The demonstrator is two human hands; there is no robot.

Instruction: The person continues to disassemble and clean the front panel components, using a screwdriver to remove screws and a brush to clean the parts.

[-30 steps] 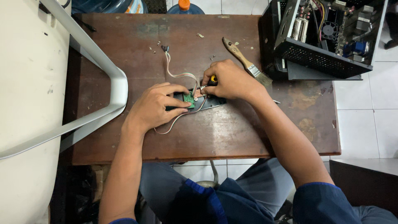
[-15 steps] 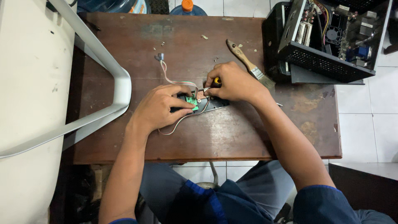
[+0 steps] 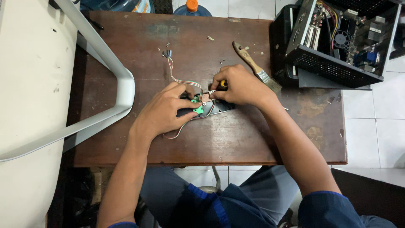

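Note:
My left hand [image 3: 165,110] presses on a small green circuit board [image 3: 196,106] that sits on a black bracket [image 3: 219,108] in the middle of the brown wooden table [image 3: 126,139]. My right hand [image 3: 241,86] grips a screwdriver with a yellow and black handle [image 3: 222,84], its tip down at the board beside my left thumb. Thin coloured wires [image 3: 174,76] run from the board toward the far side of the table and loop under my left hand.
A paintbrush [image 3: 254,67] lies behind my right hand. An open black computer case [image 3: 337,42] stands at the far right corner. A white plastic panel [image 3: 38,84] covers the left side. Small screws [image 3: 222,61] lie scattered. A water jug top [image 3: 192,6] shows beyond the table.
Both hands keep their hold on the board and screwdriver. The view has shifted slightly; nothing on the table has moved.

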